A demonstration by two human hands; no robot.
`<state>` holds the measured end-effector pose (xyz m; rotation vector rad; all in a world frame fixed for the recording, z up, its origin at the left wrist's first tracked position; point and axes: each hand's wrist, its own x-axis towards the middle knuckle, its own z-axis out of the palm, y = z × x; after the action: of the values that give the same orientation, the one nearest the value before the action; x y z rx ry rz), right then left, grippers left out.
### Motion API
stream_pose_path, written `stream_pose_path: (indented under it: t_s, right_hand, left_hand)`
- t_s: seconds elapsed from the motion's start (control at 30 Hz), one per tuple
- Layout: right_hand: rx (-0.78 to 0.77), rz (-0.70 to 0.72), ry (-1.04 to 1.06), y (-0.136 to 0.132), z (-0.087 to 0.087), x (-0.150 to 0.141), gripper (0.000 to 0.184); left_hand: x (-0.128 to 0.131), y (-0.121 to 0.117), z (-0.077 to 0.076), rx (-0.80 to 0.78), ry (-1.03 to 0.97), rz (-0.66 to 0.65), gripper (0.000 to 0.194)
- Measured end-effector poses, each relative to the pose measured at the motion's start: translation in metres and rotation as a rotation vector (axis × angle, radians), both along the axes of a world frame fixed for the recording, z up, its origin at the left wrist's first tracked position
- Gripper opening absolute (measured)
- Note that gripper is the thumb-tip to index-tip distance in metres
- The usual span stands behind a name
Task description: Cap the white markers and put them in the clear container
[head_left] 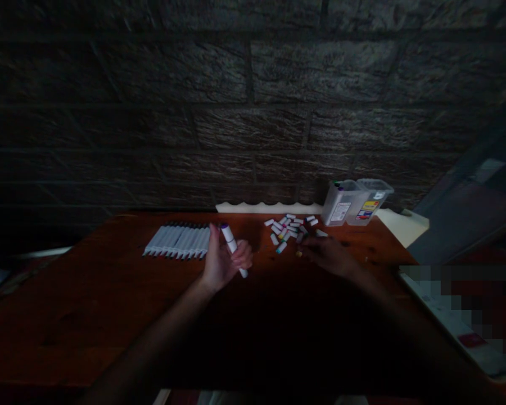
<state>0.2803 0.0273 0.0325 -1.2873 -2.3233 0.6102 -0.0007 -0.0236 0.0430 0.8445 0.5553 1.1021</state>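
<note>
My left hand [224,260] is closed around a white marker [233,247] with a purple end, held tilted above the wooden table [88,304]. My right hand [326,254] reaches out in shadow to the near edge of a scattered pile of small white marker caps [290,229]; its fingers are too dark to read. A row of several white markers [177,242] lies side by side to the left of my left hand.
Two clear plastic tubs [354,201] with labels stand at the back right of the table, against a dark brick wall [253,101]. A white scalloped strip [270,208] runs along the back edge. A flat white object [455,320] lies at the right.
</note>
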Motion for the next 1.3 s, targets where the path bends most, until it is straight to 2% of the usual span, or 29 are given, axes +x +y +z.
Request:
stream_pose_path:
  t_s: [0.17, 0.4, 0.63, 0.77, 0.97, 1.3]
  right_hand:
    - [0.118, -0.031, 0.032, 0.006, -0.011, -0.002, 0.022]
    - [0.104, -0.054, 0.046, 0.004, -0.007, -0.002, 0.023]
    - [0.125, -0.067, 0.046, 0.002, -0.005, -0.004, 0.025]
    - [0.132, -0.081, 0.041, 0.001, -0.004, -0.004, 0.024]
    - [0.152, -0.078, 0.038, 0.001, -0.004, -0.004, 0.023]
    - [0.166, -0.079, 0.048, 0.001, -0.007, -0.006, 0.022]
  left_hand:
    - [-0.001, -0.002, 0.002, -0.011, 0.023, 0.006, 0.075]
    - [0.002, -0.001, 0.004, 0.048, 0.065, 0.025, 0.078]
    - [0.000, -0.003, 0.010, 0.002, 0.062, 0.128, 0.082]
    - [0.001, -0.003, 0.008, 0.046, 0.077, 0.164, 0.081]
    - [0.006, -0.004, 0.007, 0.099, 0.132, 0.148, 0.075]
    - [0.004, -0.001, 0.004, 0.023, 0.062, 0.167, 0.071]
